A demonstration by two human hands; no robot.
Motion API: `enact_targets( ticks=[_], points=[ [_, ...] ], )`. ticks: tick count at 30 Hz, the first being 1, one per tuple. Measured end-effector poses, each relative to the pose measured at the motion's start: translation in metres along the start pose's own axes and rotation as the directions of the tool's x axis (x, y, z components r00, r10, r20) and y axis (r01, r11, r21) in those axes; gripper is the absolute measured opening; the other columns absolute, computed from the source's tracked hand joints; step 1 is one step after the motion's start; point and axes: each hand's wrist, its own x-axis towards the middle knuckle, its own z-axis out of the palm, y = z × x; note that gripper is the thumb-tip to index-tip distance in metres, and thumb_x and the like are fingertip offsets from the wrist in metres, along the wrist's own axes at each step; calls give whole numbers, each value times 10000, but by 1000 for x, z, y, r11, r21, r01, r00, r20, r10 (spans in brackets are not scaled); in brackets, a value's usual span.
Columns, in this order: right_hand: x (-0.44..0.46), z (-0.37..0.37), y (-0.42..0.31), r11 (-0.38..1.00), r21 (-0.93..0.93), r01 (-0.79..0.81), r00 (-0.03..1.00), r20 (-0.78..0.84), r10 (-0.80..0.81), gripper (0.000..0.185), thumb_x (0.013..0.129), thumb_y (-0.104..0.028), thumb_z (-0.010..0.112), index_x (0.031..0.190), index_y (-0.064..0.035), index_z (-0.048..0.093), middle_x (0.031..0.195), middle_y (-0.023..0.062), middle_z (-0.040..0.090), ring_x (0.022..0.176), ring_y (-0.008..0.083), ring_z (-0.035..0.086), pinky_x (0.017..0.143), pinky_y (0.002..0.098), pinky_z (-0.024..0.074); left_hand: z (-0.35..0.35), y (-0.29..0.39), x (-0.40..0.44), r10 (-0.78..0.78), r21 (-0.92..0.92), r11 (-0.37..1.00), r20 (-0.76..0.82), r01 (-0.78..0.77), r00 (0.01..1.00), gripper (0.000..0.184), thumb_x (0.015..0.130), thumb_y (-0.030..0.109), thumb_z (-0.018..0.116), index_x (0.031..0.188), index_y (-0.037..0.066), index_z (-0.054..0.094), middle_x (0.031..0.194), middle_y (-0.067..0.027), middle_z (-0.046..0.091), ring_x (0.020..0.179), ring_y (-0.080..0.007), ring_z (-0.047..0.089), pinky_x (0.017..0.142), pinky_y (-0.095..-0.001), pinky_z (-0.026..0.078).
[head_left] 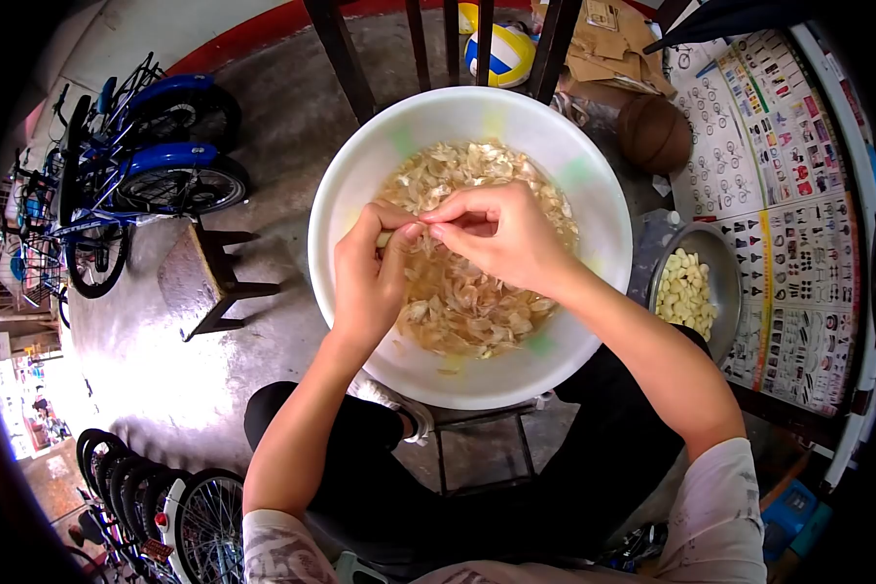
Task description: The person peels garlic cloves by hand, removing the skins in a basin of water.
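Above a large white basin point(355, 292), my left hand point(372, 268) and my right hand point(506, 234) meet at their fingertips. A small pale garlic clove point(384, 237) shows between the fingers of my left hand, mostly covered by them. My right thumb and forefinger pinch right beside my left thumb tip; what they grip there is too small to make out. Papery garlic skins point(472, 307) float in brownish water inside the basin, under both hands. To the right, a metal bowl point(732, 292) holds many peeled garlic cloves point(686, 292).
A dark wooden chair back point(414, 39) rises behind the basin. A small wooden stool point(200, 277) and parked bicycles point(180, 175) are at left. A volleyball point(501, 56), cardboard point(608, 49) and a basketball point(654, 134) lie beyond. A printed chart-covered surface point(779, 195) borders the right.
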Motion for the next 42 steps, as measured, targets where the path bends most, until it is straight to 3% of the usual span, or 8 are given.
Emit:
enact_targets(
  ticks=[2, 12, 17, 27, 31, 33, 36, 42],
  points=[
    [0, -2, -3, 1000, -3, -23, 999, 26, 23, 126, 871, -31, 684, 967, 39, 723, 821, 124, 733, 719, 127, 696, 668, 255, 551, 0, 0, 1, 64, 10, 998, -22, -64, 998, 25, 940, -25, 581, 928, -25, 559, 841, -96, 651, 717, -124, 577, 647, -249, 456],
    [-2, -5, -3, 1000, -14, -13, 1000, 25, 14, 123, 858, -3, 681, 965, 46, 718, 822, 120, 732, 736, 127, 704, 666, 252, 551, 2, 1, 2, 39, -10, 999, -4, -39, 999, 11, 949, -24, 570, 942, -25, 562, 888, -95, 651, 755, -119, 585, 675, -251, 471],
    [-2, -4, -6, 993, 97, -65, 997, 48, 60, 117, 832, 8, 710, 932, 68, 704, 848, 131, 731, 785, 141, 709, 721, 267, 564, 1, 9, -1, -122, -143, 982, 3, 121, 992, 74, 980, 52, 578, 952, -16, 572, 920, -62, 632, 809, -106, 567, 730, -243, 466],
    [-1, -2, -6, 998, 6, -67, 994, 92, 66, 98, 901, 15, 655, 979, 62, 694, 887, 104, 720, 829, 130, 705, 686, 236, 552, -9, 5, 0, -216, -167, 960, 59, 223, 975, 95, 994, 80, 573, 968, -9, 593, 901, -43, 629, 829, -94, 554, 764, -239, 452],
    [-2, 0, -12, 992, 51, -114, 993, 49, 112, 113, 892, -13, 659, 959, 65, 704, 850, 144, 733, 756, 163, 719, 678, 272, 555, -7, 7, 1, -215, -135, 966, 54, 220, 975, 73, 985, 44, 565, 981, -18, 603, 896, -53, 638, 825, -98, 563, 760, -241, 455],
    [-2, 1, -13, 990, 29, -139, 990, 36, 138, 116, 896, -18, 657, 965, 62, 705, 850, 146, 732, 758, 162, 718, 675, 272, 554, -4, 4, 0, -95, -90, 991, 29, 98, 995, 60, 970, 9, 562, 980, -32, 605, 906, -70, 648, 825, -108, 574, 757, -244, 458],
    [-3, 4, -7, 995, 14, -95, 995, 12, 95, 116, 900, -21, 655, 968, 58, 707, 841, 147, 730, 766, 157, 715, 679, 269, 554, -2, 3, 0, -74, -101, 992, 18, 75, 997, 57, 956, -6, 569, 983, -41, 605, 915, -87, 656, 825, -121, 582, 766, -250, 462],
    [-5, 3, -3, 1000, 4, -29, 999, 27, 29, 120, 919, 8, 638, 1014, 61, 688, 895, 90, 707, 814, 127, 688, 723, 247, 561, -3, 4, 1, -109, -59, 992, 11, 109, 994, 75, 958, 4, 569, 995, -37, 620, 929, -94, 665, 845, -138, 605, 787, -262, 476]
  ],
)
